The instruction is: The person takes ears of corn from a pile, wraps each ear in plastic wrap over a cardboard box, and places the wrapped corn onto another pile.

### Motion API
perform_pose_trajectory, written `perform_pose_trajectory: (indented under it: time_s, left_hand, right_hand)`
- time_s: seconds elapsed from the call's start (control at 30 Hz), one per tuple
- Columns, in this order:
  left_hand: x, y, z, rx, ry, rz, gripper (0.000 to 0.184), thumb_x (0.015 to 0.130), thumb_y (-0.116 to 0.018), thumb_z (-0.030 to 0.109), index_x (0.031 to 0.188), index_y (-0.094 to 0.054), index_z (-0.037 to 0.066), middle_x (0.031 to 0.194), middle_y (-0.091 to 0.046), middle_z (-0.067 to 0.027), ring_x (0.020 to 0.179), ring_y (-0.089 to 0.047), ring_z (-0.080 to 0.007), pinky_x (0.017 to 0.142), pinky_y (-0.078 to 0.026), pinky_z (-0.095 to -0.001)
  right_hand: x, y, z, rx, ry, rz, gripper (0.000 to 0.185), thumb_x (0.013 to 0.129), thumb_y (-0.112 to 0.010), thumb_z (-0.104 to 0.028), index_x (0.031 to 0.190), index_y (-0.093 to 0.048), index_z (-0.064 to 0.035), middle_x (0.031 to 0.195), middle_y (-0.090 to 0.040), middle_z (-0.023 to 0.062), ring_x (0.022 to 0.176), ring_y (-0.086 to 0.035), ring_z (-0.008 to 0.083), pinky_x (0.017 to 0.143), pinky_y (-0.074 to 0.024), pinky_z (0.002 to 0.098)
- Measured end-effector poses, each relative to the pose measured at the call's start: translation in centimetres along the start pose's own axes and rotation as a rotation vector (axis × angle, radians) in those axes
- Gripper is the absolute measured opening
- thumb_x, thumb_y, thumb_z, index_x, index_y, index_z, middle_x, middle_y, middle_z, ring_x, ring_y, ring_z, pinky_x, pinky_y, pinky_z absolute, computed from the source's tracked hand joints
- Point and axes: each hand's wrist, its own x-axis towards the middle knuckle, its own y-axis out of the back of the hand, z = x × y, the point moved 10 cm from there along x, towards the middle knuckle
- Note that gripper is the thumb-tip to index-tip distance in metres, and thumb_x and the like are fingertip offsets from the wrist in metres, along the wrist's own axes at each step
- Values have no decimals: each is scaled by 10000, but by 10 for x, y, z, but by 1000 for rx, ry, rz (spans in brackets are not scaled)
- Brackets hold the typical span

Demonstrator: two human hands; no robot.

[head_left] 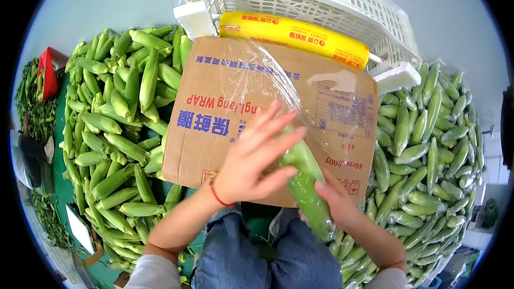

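An ear of corn in green husk, with clear film around it, lies slanted over the front edge of a flat cardboard box. My right hand is wrapped round its lower right side. Over its upper end is my left hand, fingers spread, with a red string at the wrist. Clear film stretches from the corn up across the cardboard toward a yellow film roll, which lies along the box's far edge between white supports.
Unwrapped corn is piled on the left, film-wrapped corn on the right. Behind the roll stands a white plastic crate. A red object, leafy greens and part of another person show at far left.
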Motion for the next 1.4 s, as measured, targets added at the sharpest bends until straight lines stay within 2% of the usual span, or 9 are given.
perform_pose_trajectory:
  time_s: [0.23,0.4,0.5,0.63,0.87,1.03,1.17,1.27,1.4]
  left_hand:
    - [-8,-40,-53,-1961,437,305,406,832,-583,90,1233,-519,82,1212,-596,-176,1067,-609,-355,886,-518,-461]
    - [-29,-25,-88,-1204,898,389,130,873,-484,40,997,-485,78,895,-539,-73,775,-628,-236,654,-549,-355]
    - [-57,-11,-100,-992,871,522,135,898,-468,34,1019,-511,75,880,-549,-66,813,-640,-235,665,-548,-351]
    - [-100,-8,-113,-986,964,499,317,1006,-442,124,1305,-514,51,992,-602,-92,841,-663,-226,739,-548,-339]
    - [-127,-60,-42,-1047,1152,-58,473,1039,-402,213,1474,-343,38,960,-662,-124,663,-646,-170,476,-501,-229]
    - [-63,-52,35,-271,106,-423,775,800,-773,171,1457,-378,55,1211,-569,-217,985,-638,-315,758,-561,-341]
    - [-33,-108,29,-38,458,-814,778,797,-753,343,1444,-398,98,1229,-520,-221,1068,-560,-392,893,-477,-465]
    - [-9,-118,70,72,-148,-560,693,792,-743,328,1396,-477,117,1273,-507,-205,1092,-557,-381,898,-477,-456]
    - [-33,-108,34,102,17,-566,635,793,-736,271,1372,-514,139,1348,-477,-196,1179,-517,-361,972,-430,-448]
  right_hand:
    - [4,-130,-21,1335,-143,-1042,842,912,-205,-759,1278,-468,-47,791,-569,171,490,-536,205,404,-448,277]
    - [20,-71,20,695,-231,-472,776,849,-632,-599,1418,-382,-135,857,-599,186,636,-620,240,463,-496,299]
    - [13,-14,-41,-750,460,105,799,790,-758,-457,1417,-392,-124,918,-629,184,647,-634,248,553,-529,320]
    - [-30,4,-94,-1083,770,338,594,778,-768,-324,1291,-570,-100,922,-649,179,774,-679,265,729,-546,346]
    - [-16,58,-102,776,1014,213,173,988,-475,-104,1147,-543,-97,664,-545,36,584,-564,187,679,-543,407]
    - [-16,81,-86,833,833,394,388,970,-520,-139,1326,-366,-158,825,-552,71,723,-607,223,739,-546,445]
    - [-15,42,-31,650,704,600,573,958,-521,-237,1445,-247,-110,1147,-559,155,1075,-601,304,941,-506,498]
    - [-27,100,15,651,560,680,478,975,-487,-285,1386,-335,-94,1170,-564,196,993,-619,302,835,-549,464]
    - [-42,265,20,421,297,921,436,971,-505,-322,1274,-490,-8,1068,-629,172,848,-634,228,669,-552,374]
